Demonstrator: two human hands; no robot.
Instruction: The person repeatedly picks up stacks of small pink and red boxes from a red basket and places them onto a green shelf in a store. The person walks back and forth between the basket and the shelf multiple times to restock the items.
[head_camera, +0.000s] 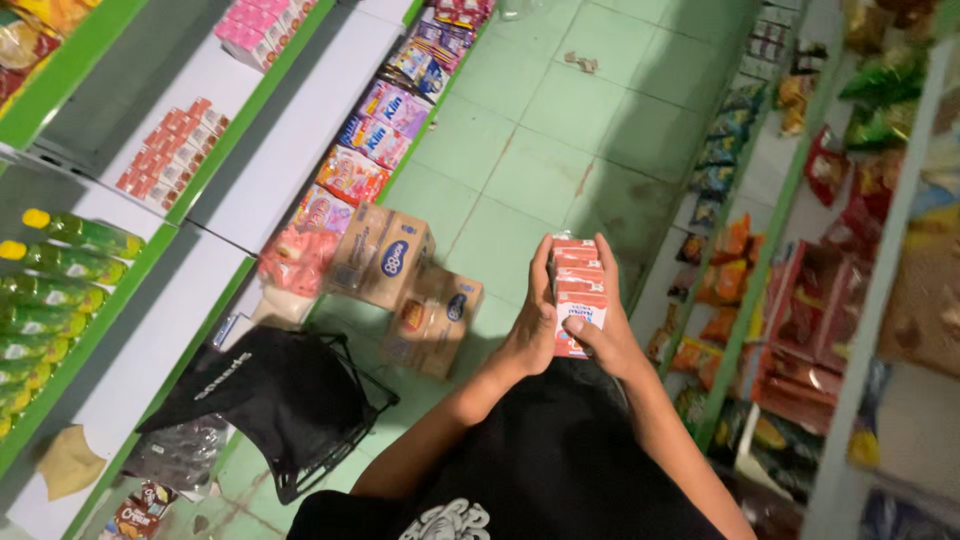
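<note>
Both hands (570, 325) clamp stacked red cartons (578, 290) above green tiled aisle floor (540, 150)

One head-worn camera looks steeply down a shop aisle; shelves (160, 250) run along the frame's left and right edges.

I see the stack of small cartons (578, 295) between my left hand (530, 335) and right hand (605, 335), above the floor (540, 150). Cardboard boxes (400, 285) sit left on the floor, a basket (300, 400) nearer, shelves (150, 300) beyond them.
</note>
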